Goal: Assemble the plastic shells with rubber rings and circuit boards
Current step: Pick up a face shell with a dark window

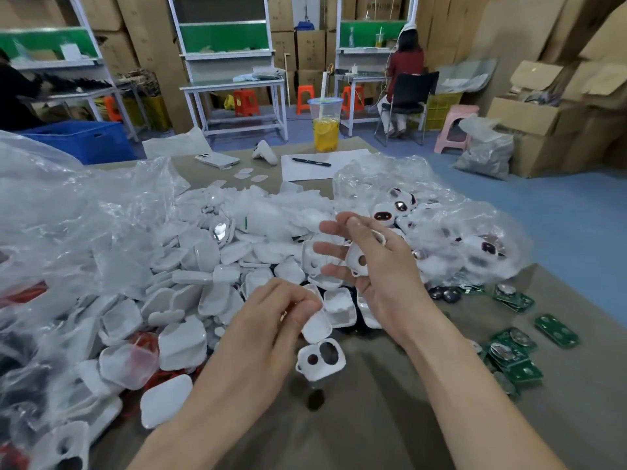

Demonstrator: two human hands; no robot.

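My left hand [271, 320] pinches a small white plastic shell [316, 326] between thumb and curled fingertips, low over the table. My right hand [376, 266] is raised just beyond it, palm turned left and fingers spread. It holds a white shell with a dark hole [357, 261] against the palm, and a thin white ring [380, 236] shows near the thumb. Another white shell with two holes [320, 361] lies on the table below both hands. Green circuit boards [512, 354] lie scattered to the right.
A big heap of white shells [203, 266] spills from a clear plastic bag [68, 215] on the left, with red rings [146, 340] beneath. A second bag [441, 228] of shells sits right. A drink cup [325, 125], pen on paper [310, 162] and phone [217, 160] stand farther back.
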